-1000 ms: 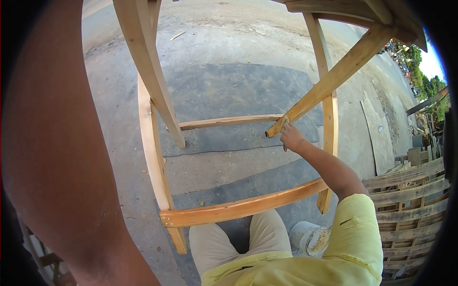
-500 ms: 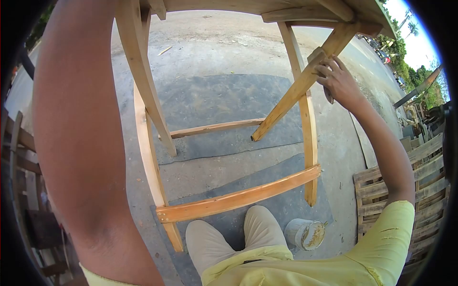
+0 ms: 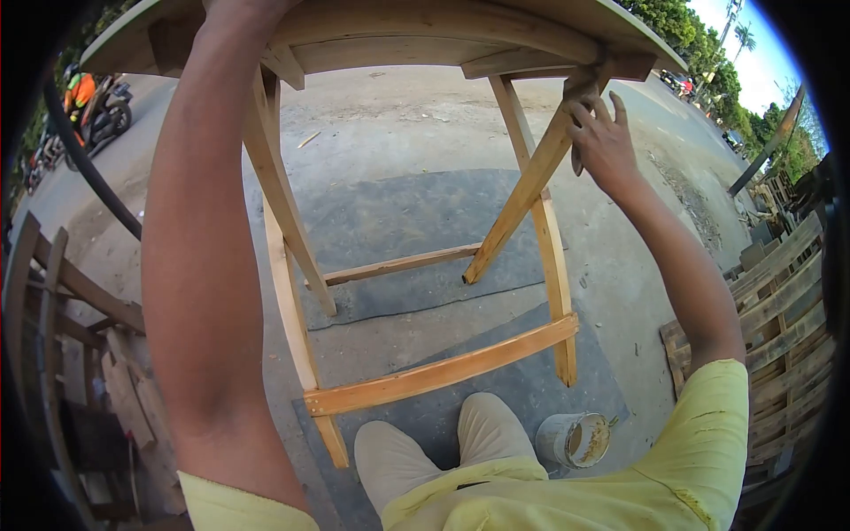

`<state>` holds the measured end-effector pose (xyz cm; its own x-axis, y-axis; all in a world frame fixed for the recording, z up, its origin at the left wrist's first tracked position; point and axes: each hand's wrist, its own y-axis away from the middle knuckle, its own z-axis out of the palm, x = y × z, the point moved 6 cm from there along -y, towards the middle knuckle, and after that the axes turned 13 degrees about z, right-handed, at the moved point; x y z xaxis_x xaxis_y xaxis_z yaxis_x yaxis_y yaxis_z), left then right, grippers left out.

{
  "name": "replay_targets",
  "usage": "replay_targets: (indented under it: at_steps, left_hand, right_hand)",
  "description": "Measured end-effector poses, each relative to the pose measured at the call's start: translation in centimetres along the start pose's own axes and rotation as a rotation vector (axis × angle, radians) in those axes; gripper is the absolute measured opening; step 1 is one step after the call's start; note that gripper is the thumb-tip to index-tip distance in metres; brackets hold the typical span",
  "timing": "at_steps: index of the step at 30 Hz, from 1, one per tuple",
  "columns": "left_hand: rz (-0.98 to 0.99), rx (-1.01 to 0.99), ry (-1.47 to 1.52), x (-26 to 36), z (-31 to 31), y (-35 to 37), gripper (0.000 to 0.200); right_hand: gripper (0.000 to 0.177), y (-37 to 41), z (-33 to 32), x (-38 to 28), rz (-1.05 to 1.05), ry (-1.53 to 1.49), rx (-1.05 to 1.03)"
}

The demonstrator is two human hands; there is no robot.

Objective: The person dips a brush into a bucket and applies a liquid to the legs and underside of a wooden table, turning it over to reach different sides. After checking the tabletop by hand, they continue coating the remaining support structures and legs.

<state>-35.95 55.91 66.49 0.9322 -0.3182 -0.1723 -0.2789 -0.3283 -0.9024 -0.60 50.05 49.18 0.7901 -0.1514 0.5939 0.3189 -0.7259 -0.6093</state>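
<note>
A wooden table [image 3: 425, 34] with crossed legs stands over my knees, its top at the upper edge of the view. My right hand [image 3: 604, 146] is closed around a brown, sandpaper-like sheet [image 3: 580, 91], pressed against a slanted leg [image 3: 522, 199] just below the tabletop. Some of its fingers are lifted. My left hand [image 3: 248, 5] reaches up to the tabletop's near edge at the left; its fingers are out of frame. Near my feet, a crosspiece [image 3: 443, 365] joins the lower legs.
A bucket [image 3: 575, 440] with residue on its rim stands by my right knee. Dark mats [image 3: 416, 208] cover part of the concrete. Wooden pallets [image 3: 788, 336] lie at the right, timber pieces [image 3: 124, 389] at the left. A motorcycle with a person [image 3: 93, 106] is at the upper left.
My right hand has moved up the slanted leg with the brown sheet, nearer the tabletop. The view has shifted, showing more of the tabletop and my left forearm.
</note>
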Motion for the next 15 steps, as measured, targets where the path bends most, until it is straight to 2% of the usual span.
replay_targets:
  at_steps: [2, 4, 6, 7, 9, 10, 11, 15]
  left_hand:
    - [-0.018, -0.023, 0.017, 0.5, -0.7, 0.2, 0.062]
    - [0.050, 0.063, 0.029, 0.8, -1.3, 0.6, 0.061]
    - [0.038, 0.000, 0.012, 0.7, -1.5, 0.7, 0.060]
    - [0.057, 0.039, 0.042, 1.6, -2.9, 1.4, 0.060]
    - [0.087, 0.068, 0.099, 1.6, -3.4, 1.1, 0.059]
    - [0.019, -0.181, 0.002, -0.6, -1.2, 0.3, 0.056]
    - [-0.043, -0.431, -0.102, -2.5, 0.9, 0.1, 0.069]
    - [-0.080, -0.426, -0.074, -3.1, 0.4, 1.0, 0.075]
  right_hand:
    - [0.017, 4.6, 2.5, -2.4, -0.111, 0.049, -0.074]
    - [0.017, 10.7, 3.8, -5.9, -0.209, -0.160, -0.459]
    - [0.017, 16.0, 3.4, -6.9, -0.107, -0.583, -0.767]
    - [0.017, 18.3, 1.7, -6.3, -0.086, -0.585, -0.781]
    - [0.019, 22.6, -2.0, -2.5, 0.332, -1.024, -0.785]
    - [0.019, 26.2, -2.9, -0.4, 0.550, -1.142, -0.768]
    - [0.019, 30.4, -3.6, 2.2, 0.774, -1.253, -0.742]
    - [0.019, 51.2, -6.7, 9.2, 1.495, -1.125, -0.590]
